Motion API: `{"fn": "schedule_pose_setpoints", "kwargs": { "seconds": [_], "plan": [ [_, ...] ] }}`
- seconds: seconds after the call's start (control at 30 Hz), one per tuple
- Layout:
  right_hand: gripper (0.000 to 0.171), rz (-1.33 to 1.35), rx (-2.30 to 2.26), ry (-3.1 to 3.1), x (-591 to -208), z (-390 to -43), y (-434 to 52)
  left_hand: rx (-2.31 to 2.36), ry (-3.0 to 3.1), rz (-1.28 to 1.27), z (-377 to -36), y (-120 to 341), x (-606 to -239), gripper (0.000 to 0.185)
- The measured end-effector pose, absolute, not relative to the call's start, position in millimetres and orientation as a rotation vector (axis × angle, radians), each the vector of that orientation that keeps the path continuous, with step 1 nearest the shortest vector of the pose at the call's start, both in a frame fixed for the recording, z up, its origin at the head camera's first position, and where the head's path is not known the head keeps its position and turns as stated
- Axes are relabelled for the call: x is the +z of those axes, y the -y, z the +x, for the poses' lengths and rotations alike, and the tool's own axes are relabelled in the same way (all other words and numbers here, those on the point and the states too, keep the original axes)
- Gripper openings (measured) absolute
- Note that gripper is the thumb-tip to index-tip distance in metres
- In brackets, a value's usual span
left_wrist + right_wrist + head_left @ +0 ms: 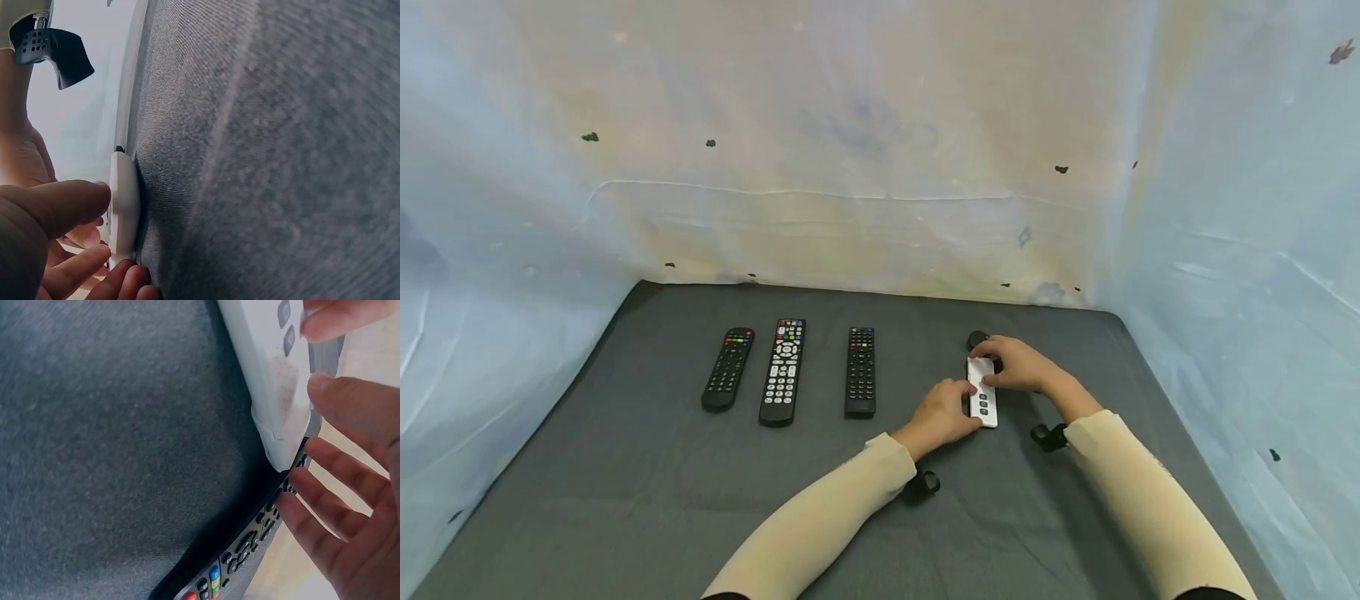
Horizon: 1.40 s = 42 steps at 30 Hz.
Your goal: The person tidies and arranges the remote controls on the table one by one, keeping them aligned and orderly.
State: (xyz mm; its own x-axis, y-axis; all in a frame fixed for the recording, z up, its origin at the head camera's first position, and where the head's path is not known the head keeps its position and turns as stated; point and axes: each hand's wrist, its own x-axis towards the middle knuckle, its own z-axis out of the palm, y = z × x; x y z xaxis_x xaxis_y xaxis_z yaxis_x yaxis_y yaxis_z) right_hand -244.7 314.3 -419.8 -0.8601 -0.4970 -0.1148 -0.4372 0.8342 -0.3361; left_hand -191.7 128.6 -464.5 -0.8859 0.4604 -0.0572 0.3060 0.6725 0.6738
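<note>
A white remote control with a few grey buttons lies lengthwise on the grey cloth at the right, between both hands. My left hand holds its near part, with the thumb at the left edge and a finger by the near end. From the far side my right hand grips the other end between thumb and fingers. The left wrist view shows the white remote edge-on, close against the cloth. Beyond the white remote, the rounded end of a black object shows, partly hidden by the right hand.
Three black remotes lie left of the hands: a slanted one, a longer one with white buttons, and a straight one. In the right wrist view, a black remote has coloured buttons. A patterned cloth wall borders the table.
</note>
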Motion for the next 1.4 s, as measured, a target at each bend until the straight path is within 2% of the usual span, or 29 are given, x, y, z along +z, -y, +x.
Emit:
{"fn": "schedule_pose_setpoints", "kwargs": {
  "seconds": [0.97, 1.4],
  "plan": [
    [0.04, -0.741, -0.42, -2.834, -427.7, -245.4, -314.8, 1.047, -2.658, 0.6, -199.1, -124.8, -466.3, 0.044],
    [0.041, -0.733, -0.449, -2.834, -428.5, -242.9, -320.4, 1.031, -2.662, 0.614, -202.9, -110.3, -464.5, 0.036]
  ]
}}
